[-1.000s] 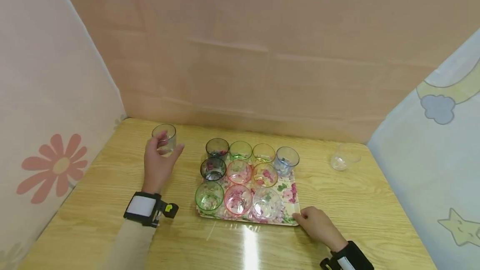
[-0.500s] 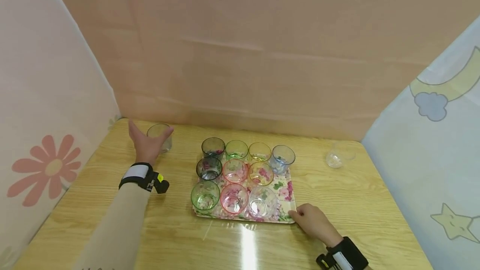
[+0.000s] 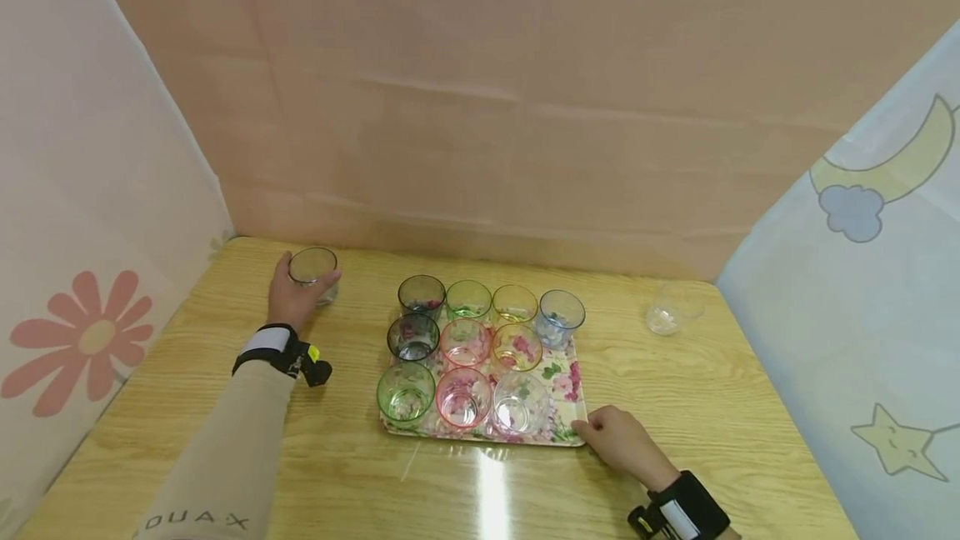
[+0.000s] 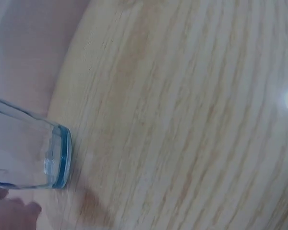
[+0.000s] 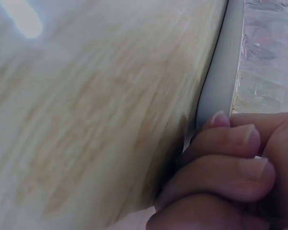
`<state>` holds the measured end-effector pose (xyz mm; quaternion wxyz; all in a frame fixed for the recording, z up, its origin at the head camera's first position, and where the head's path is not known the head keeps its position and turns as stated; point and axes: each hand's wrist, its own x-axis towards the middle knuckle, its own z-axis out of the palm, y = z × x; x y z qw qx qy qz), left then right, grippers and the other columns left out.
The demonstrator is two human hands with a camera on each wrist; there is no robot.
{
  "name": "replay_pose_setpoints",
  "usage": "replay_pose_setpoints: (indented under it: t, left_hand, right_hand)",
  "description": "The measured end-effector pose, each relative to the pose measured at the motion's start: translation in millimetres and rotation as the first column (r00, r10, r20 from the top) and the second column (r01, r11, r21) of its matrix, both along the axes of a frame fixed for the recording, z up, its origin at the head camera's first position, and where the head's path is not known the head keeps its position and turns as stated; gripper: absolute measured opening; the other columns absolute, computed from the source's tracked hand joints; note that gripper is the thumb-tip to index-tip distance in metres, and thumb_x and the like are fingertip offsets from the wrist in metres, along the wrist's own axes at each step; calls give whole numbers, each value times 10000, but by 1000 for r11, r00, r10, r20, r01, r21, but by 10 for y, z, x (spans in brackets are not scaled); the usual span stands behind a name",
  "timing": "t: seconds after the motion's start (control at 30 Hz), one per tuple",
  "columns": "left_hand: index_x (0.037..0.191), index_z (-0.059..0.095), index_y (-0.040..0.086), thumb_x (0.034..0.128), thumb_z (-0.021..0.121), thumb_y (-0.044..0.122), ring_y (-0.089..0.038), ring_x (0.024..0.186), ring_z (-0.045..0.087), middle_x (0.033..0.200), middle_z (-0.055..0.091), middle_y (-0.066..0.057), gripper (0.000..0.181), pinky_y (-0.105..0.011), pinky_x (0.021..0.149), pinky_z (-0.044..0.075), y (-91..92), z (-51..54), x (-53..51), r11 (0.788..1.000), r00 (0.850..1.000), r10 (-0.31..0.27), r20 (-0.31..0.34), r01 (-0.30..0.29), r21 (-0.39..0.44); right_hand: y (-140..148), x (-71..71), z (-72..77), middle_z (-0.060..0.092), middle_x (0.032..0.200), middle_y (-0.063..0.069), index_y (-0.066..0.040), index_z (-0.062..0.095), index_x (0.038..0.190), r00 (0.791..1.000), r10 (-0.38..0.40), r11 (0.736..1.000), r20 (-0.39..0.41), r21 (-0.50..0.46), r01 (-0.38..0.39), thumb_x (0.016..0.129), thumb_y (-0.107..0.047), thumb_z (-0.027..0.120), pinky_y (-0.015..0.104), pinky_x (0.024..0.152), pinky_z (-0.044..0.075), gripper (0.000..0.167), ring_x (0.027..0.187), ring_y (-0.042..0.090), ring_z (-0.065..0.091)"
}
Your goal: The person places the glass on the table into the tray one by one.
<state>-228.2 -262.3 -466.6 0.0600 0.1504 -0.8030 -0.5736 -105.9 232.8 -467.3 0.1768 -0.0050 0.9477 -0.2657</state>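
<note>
My left hand (image 3: pixel 294 300) is around a clear drinking glass (image 3: pixel 326 294) with a dark rim at the table's back left. Its thumb lies on the glass's right side, the fingers on the left. In the left wrist view the glass (image 4: pixel 24 148) shows a bluish base close to the table, with fingertips (image 4: pixel 14 213) beside it. My right hand (image 3: pixel 618 440) pinches the near right corner of a floral tray (image 3: pixel 567 415); the right wrist view shows curled fingers (image 5: pixel 216 177) at the tray's pale edge (image 5: pixel 223 72). Several coloured glasses stand on the tray in rows, among them a green glass (image 3: pixel 406 394).
A clear glass (image 3: pixel 663 319) stands alone at the back right of the wooden table (image 3: pixel 360 482). A blue glass (image 3: pixel 558 319) sits at the tray's far right corner. Fabric walls (image 3: pixel 450 148) rise behind and on both sides.
The left hand has shifted from the front of the dark-rimmed glass, spread wide, then come in around it. The right hand stays at the tray corner. The head view has shifted slightly.
</note>
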Motion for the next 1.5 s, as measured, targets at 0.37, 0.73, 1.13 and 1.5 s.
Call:
replay_pose_setpoints:
  t: [0.37,0.73,1.13,1.5]
  left_hand:
    - [1596,195,-1,920,775,326,-410,1420,341,1573,333,-256,950,-524,1154,307,34,-61,-8,1000,998,-10,-63,10,-10]
    - [1599,203,32,909,782,333,-313,1323,419,1483,431,-194,949,-424,1086,367,143,-30,32,995,992,72,-100,-64,77]
    - [1484,342,12,906,790,301,-250,1196,448,1297,494,-49,787,-282,980,321,247,242,168,985,971,138,-194,-114,130]
    - [1513,383,10,945,752,253,-260,1259,477,1400,525,-153,720,-355,988,332,490,571,474,998,962,-38,-270,49,31]
  right_hand:
    - [-13,6,8,337,514,-47,-126,468,557,1000,-8,1000,6,3,8,993,-236,656,237,499,238,487,470,110,313]
    - [3,0,32,342,511,-43,-120,474,563,1000,7,1000,20,-14,-6,997,-234,648,238,500,251,482,467,114,321]
    - [5,6,17,368,514,-42,-121,499,573,1000,2,1000,22,-9,-2,1000,-247,641,235,499,252,468,471,114,340]
    - [41,-32,-32,405,487,-42,-125,571,592,999,-15,1000,49,-23,16,1002,-267,640,237,481,275,439,451,106,353]
